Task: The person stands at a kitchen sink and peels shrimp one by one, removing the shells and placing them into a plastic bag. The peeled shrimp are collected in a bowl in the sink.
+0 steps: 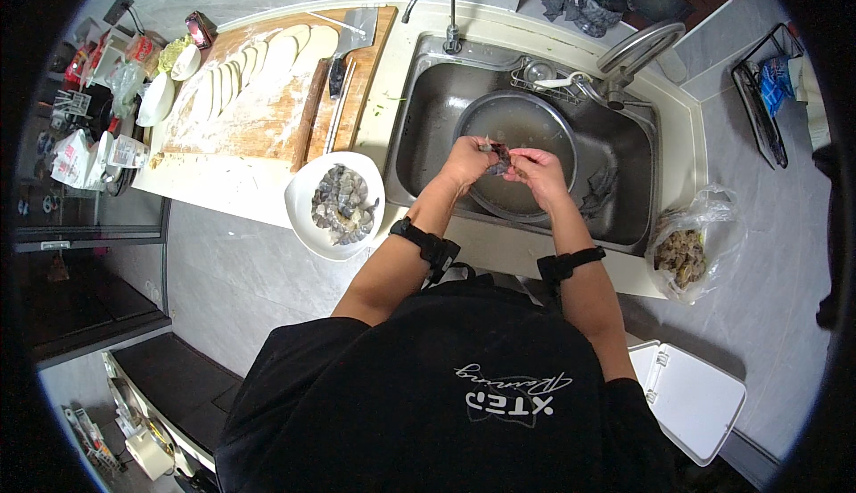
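Observation:
Over a round metal basin (521, 202) of cloudy water, my left hand (472, 161) grips a dark grey shrimp (498, 160). The fingertips of my right hand (537, 171) pinch at the shrimp's other side; what exactly they hold is too small to tell. The basin stands in a stainless steel sink (428, 102). To the left, a white bowl (301, 192) at the counter's edge holds a heap of peeled-looking grey shrimp (342, 202). A clear plastic bag (719, 225) with brownish shrimp shells or scraps (680, 257) rests at the counter's right corner.
A floured wooden board (267, 125) bears flat dough pieces (281, 55), a cleaver (358, 30), a rolling pin (309, 115) and chopsticks (340, 106). Two faucets (453, 31) (615, 85) rise behind the sink, beside a wire rack (548, 85). A dark cloth-like piece (600, 189) lies in the sink.

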Demonstrator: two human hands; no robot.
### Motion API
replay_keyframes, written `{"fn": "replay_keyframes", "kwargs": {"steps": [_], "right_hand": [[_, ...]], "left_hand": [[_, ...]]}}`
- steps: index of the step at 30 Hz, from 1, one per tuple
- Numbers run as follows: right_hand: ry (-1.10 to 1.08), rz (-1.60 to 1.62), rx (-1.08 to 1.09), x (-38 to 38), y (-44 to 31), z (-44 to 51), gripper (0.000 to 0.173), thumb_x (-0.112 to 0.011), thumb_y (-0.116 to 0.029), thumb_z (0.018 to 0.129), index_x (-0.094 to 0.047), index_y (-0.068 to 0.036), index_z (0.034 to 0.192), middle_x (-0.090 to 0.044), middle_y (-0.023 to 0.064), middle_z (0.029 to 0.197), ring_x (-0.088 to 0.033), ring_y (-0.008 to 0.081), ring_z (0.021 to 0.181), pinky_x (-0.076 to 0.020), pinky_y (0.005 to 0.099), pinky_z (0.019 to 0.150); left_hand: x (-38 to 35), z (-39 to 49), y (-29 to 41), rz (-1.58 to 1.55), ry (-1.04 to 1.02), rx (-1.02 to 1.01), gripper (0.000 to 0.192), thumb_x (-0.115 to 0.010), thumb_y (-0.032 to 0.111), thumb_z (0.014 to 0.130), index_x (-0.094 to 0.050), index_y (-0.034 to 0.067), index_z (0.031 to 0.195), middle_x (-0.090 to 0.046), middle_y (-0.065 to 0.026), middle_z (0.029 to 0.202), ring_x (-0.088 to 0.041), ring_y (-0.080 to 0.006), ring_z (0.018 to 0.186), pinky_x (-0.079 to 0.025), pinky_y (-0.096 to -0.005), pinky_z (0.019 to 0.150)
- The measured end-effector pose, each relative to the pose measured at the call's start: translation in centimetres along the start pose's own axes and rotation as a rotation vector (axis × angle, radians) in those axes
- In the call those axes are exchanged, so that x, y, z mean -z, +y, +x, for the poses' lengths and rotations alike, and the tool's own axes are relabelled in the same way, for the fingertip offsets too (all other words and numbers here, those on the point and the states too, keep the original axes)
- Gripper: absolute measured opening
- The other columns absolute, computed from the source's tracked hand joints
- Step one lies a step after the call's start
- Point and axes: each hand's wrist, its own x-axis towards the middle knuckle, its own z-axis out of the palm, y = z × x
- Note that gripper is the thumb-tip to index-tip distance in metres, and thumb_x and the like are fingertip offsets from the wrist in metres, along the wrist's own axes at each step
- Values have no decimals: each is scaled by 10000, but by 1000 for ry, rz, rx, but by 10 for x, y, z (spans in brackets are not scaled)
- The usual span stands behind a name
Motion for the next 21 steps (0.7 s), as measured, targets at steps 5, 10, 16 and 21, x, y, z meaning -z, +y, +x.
{"fn": "replay_keyframes", "kwargs": {"steps": [5,10,16,21], "right_hand": [[22,-20,65,-2,3,2,139,-566,-26,838,-609,53,944,-609,72,784,-595,138,663,-546,279,616],[165,-227,194,-4,9,13,162,-567,-5,818,-597,42,969,-624,63,801,-596,111,638,-529,251,570],[420,-314,336,6,5,18,145,-573,-21,814,-613,54,931,-626,72,744,-600,119,587,-516,243,514],[411,-244,336,14,2,20,154,-584,-34,827,-604,55,951,-623,79,769,-591,128,579,-525,259,520]], "left_hand": [[3,-3,8,-96,-31,132,137,-600,27,830,-608,-27,955,-635,-85,863,-621,-166,770,-519,-266,664],[-7,-10,8,-349,-32,192,221,-611,89,849,-564,-58,1007,-628,-122,893,-638,-223,761,-560,-316,699],[-8,-9,11,-209,-49,162,202,-627,49,827,-570,-76,975,-627,-136,879,-646,-224,731,-569,-296,646],[-11,-7,11,-89,-59,116,159,-619,7,820,-592,-87,945,-628,-141,850,-645,-216,705,-573,-294,617]]}}
